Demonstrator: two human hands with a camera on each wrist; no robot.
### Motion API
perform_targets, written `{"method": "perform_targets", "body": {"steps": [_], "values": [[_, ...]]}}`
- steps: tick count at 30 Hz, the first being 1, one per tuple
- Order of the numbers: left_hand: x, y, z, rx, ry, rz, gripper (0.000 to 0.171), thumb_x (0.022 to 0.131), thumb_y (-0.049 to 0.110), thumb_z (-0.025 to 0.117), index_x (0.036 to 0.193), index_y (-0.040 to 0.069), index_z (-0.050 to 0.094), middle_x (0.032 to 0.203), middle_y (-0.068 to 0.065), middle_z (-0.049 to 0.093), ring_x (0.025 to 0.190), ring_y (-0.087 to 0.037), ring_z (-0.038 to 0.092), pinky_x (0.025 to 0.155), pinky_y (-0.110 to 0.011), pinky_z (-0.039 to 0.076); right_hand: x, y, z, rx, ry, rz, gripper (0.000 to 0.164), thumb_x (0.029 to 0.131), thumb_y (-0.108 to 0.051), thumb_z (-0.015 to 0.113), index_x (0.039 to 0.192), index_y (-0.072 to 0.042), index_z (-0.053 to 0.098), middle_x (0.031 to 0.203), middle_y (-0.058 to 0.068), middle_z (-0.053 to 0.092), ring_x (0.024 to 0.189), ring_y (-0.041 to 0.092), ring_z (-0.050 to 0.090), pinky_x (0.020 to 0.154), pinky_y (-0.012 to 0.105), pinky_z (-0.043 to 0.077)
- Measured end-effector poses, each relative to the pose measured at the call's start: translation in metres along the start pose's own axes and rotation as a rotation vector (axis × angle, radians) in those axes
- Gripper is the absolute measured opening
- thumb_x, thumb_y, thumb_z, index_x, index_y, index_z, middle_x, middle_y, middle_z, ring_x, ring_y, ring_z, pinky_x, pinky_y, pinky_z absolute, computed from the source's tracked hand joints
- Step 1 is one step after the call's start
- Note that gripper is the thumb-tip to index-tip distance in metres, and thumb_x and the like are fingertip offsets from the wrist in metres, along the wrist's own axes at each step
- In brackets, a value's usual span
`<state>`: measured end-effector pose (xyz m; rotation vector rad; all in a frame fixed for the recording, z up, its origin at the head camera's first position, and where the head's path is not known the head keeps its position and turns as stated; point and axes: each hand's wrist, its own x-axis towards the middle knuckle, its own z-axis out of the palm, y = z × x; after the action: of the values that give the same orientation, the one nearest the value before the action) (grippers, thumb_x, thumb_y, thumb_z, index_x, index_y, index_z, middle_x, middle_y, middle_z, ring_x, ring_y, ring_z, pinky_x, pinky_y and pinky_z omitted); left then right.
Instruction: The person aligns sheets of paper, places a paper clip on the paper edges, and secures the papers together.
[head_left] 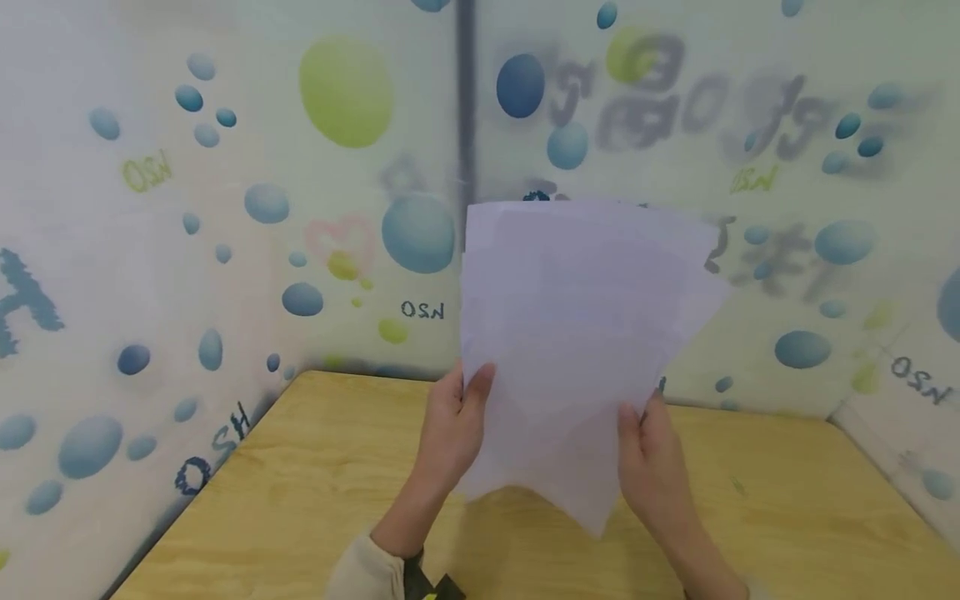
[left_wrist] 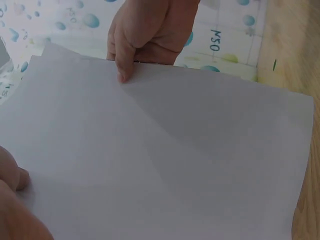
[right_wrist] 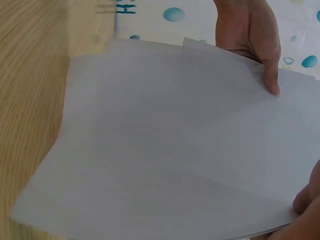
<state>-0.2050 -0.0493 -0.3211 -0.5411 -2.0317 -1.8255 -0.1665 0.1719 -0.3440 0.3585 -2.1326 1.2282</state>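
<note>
Several white sheets of paper (head_left: 562, 333) are held up in a loose, uneven stack above the table. My left hand (head_left: 453, 429) grips the stack's left edge, thumb on the near face and fingers behind. On the opposite edge my right hand (head_left: 654, 467) pinches the sheets in the same way. The lower edge curves, and one corner hangs down toward the right. In the left wrist view the right hand (left_wrist: 152, 30) shows with its thumb on the paper (left_wrist: 200, 140). The right wrist view has the left hand (right_wrist: 252, 32) at the far edge of the sheets (right_wrist: 165, 125), whose edges do not line up.
A light wooden table (head_left: 285, 500) lies beneath the paper. Pale walls (head_left: 225, 317) with blue and green dots and lettering stand behind it and on both sides. A dark vertical strip (head_left: 467, 100) runs down the back wall.
</note>
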Motion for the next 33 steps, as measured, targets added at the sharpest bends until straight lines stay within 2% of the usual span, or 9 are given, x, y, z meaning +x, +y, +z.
{"method": "perform_targets", "body": {"steps": [7, 10, 13, 17, 21, 25, 33], "values": [[-0.003, -0.002, 0.000, 0.018, 0.013, -0.013, 0.029, 0.102, 0.028, 0.051, 0.110, 0.004, 0.064, 0.102, -0.007, 0.068, 0.093, -0.018, 0.064, 0.080, -0.040, 0.050, -0.002, 0.006, 0.006, -0.025, -0.005, 0.037, 0.025, 0.105, -0.009, 0.036, 0.127, -0.001, 0.045, 0.110, 0.012, 0.062, 0.094, 0.021, 0.061, 0.072, 0.028, 0.052], [-0.002, -0.006, 0.002, 0.019, 0.023, -0.007, 0.025, 0.101, 0.024, 0.053, 0.109, 0.003, 0.065, 0.102, -0.008, 0.069, 0.092, -0.019, 0.065, 0.079, -0.041, 0.051, -0.003, 0.008, 0.007, -0.032, -0.013, 0.052, 0.028, 0.106, -0.011, 0.035, 0.131, -0.002, 0.043, 0.113, 0.013, 0.062, 0.097, 0.022, 0.062, 0.074, 0.033, 0.053], [-0.001, -0.009, 0.004, 0.010, 0.039, -0.007, 0.022, 0.100, 0.021, 0.056, 0.109, 0.003, 0.066, 0.103, -0.008, 0.070, 0.095, -0.020, 0.065, 0.083, -0.044, 0.050, -0.005, 0.009, 0.009, -0.053, -0.006, 0.058, 0.030, 0.105, -0.011, 0.036, 0.133, -0.001, 0.041, 0.114, 0.014, 0.062, 0.097, 0.024, 0.063, 0.073, 0.035, 0.053], [-0.001, -0.014, 0.005, 0.008, 0.064, -0.041, 0.019, 0.097, 0.018, 0.060, 0.111, 0.006, 0.066, 0.106, -0.005, 0.069, 0.102, -0.018, 0.064, 0.091, -0.047, 0.047, -0.006, 0.010, 0.011, -0.050, 0.009, 0.066, 0.029, 0.105, -0.009, 0.037, 0.132, 0.001, 0.039, 0.111, 0.017, 0.062, 0.094, 0.026, 0.063, 0.070, 0.032, 0.052], [-0.002, -0.018, 0.008, 0.001, 0.056, -0.057, 0.021, 0.095, 0.016, 0.063, 0.115, 0.009, 0.064, 0.109, -0.003, 0.068, 0.105, -0.016, 0.063, 0.092, -0.045, 0.047, -0.007, 0.010, 0.011, -0.039, 0.010, 0.089, 0.028, 0.105, -0.010, 0.036, 0.130, 0.002, 0.037, 0.107, 0.019, 0.060, 0.089, 0.028, 0.062, 0.065, 0.029, 0.051], [-0.003, -0.019, 0.010, 0.007, 0.049, -0.057, 0.023, 0.095, 0.017, 0.064, 0.116, 0.009, 0.062, 0.110, -0.004, 0.067, 0.103, -0.018, 0.063, 0.088, -0.044, 0.049, -0.009, 0.011, 0.011, -0.056, 0.007, 0.102, 0.028, 0.105, -0.011, 0.035, 0.131, 0.001, 0.037, 0.110, 0.017, 0.059, 0.094, 0.025, 0.060, 0.068, 0.028, 0.050], [-0.003, -0.020, 0.007, 0.008, 0.034, -0.072, 0.026, 0.096, 0.020, 0.063, 0.119, 0.010, 0.060, 0.115, -0.004, 0.066, 0.109, -0.019, 0.061, 0.095, -0.047, 0.045, -0.009, 0.011, 0.012, -0.029, -0.008, 0.119, 0.033, 0.106, -0.014, 0.033, 0.136, 0.001, 0.031, 0.118, 0.016, 0.056, 0.102, 0.025, 0.057, 0.076, 0.022, 0.047]]}}
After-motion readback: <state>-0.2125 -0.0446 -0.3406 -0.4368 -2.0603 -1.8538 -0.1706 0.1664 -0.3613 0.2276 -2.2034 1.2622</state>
